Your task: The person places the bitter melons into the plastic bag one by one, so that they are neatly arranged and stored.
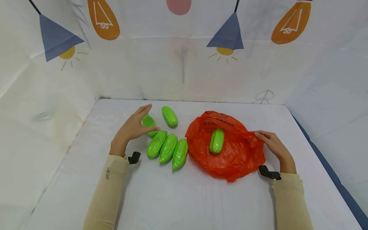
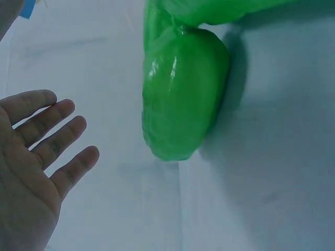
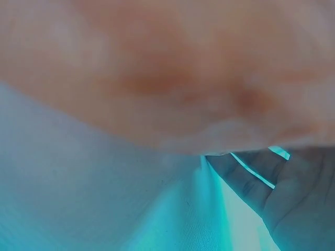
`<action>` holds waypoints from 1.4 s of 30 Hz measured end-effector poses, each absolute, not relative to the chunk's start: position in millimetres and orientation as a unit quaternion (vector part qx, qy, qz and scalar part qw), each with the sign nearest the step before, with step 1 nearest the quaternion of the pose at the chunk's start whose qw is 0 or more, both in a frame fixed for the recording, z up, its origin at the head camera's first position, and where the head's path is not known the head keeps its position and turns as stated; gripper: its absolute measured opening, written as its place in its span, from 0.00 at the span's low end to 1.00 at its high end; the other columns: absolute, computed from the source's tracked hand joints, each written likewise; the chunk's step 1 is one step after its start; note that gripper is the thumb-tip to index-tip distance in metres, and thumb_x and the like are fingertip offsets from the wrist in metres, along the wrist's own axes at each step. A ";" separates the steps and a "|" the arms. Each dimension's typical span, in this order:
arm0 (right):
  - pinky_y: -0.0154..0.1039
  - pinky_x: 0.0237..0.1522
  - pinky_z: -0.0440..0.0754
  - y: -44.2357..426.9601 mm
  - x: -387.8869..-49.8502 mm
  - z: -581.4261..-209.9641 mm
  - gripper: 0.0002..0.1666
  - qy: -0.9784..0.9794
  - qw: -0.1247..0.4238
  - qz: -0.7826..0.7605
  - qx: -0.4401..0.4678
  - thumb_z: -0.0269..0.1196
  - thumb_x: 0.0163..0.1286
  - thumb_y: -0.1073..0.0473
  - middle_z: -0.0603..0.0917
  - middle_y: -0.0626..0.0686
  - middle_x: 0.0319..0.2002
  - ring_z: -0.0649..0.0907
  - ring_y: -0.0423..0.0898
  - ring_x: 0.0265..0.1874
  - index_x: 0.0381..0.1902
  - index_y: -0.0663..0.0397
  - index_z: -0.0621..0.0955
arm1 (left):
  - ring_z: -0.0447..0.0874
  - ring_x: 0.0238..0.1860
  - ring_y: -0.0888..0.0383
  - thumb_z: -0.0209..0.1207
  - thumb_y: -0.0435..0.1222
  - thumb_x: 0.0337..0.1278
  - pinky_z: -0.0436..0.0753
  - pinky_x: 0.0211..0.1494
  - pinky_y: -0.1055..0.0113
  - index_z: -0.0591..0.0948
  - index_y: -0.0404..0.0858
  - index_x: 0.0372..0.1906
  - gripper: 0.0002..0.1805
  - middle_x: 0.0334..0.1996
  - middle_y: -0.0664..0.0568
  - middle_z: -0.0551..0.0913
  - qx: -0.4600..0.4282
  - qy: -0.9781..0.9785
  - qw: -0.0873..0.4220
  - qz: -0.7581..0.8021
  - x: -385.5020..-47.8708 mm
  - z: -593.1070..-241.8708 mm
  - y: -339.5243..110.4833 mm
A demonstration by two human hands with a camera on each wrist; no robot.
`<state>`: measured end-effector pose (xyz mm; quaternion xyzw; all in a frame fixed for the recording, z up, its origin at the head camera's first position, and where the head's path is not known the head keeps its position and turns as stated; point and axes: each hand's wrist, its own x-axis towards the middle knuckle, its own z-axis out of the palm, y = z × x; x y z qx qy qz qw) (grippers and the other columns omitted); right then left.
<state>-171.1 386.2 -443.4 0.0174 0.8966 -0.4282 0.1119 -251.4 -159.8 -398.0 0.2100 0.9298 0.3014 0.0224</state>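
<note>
Vegetable (image 1: 217, 141) on red plastic (image 1: 234, 159): long axis nearly fore-aft.

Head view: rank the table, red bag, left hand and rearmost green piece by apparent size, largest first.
1. Table
2. Red bag
3. Left hand
4. Rearmost green piece

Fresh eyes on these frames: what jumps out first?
The bright red bag, right of centre on the white table, its edge held by the right hand, with one glossy green piece against it. Then the row of three green pieces just left of the bag, near the left hand.
</note>
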 end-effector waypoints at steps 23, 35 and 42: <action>0.73 0.62 0.64 387.4 -165.1 -447.9 0.36 0.899 0.105 -0.425 0.014 0.44 0.79 0.42 0.73 0.71 0.63 0.68 0.64 0.63 0.67 0.67 0.70 | 0.44 0.78 0.40 0.65 0.69 0.42 0.56 0.75 0.40 0.44 0.39 0.79 0.68 0.79 0.43 0.44 0.169 0.947 0.113 0.247 -267.8 -434.7 -167.5; 0.73 0.63 0.64 387.2 -168.2 -445.8 0.35 0.902 0.105 -0.419 0.009 0.43 0.79 0.42 0.73 0.71 0.63 0.69 0.63 0.63 0.67 0.67 0.70 | 0.44 0.78 0.40 0.64 0.66 0.46 0.56 0.76 0.41 0.44 0.36 0.79 0.66 0.79 0.41 0.43 0.167 0.943 0.127 0.258 -269.4 -436.7 -178.2; 0.73 0.63 0.64 386.2 -171.1 -444.2 0.36 0.904 0.103 -0.416 0.008 0.44 0.79 0.41 0.72 0.71 0.63 0.68 0.64 0.63 0.66 0.67 0.71 | 0.42 0.78 0.41 0.65 0.64 0.48 0.54 0.77 0.43 0.42 0.36 0.79 0.65 0.79 0.41 0.42 0.165 0.941 0.140 0.261 -271.1 -441.3 -185.0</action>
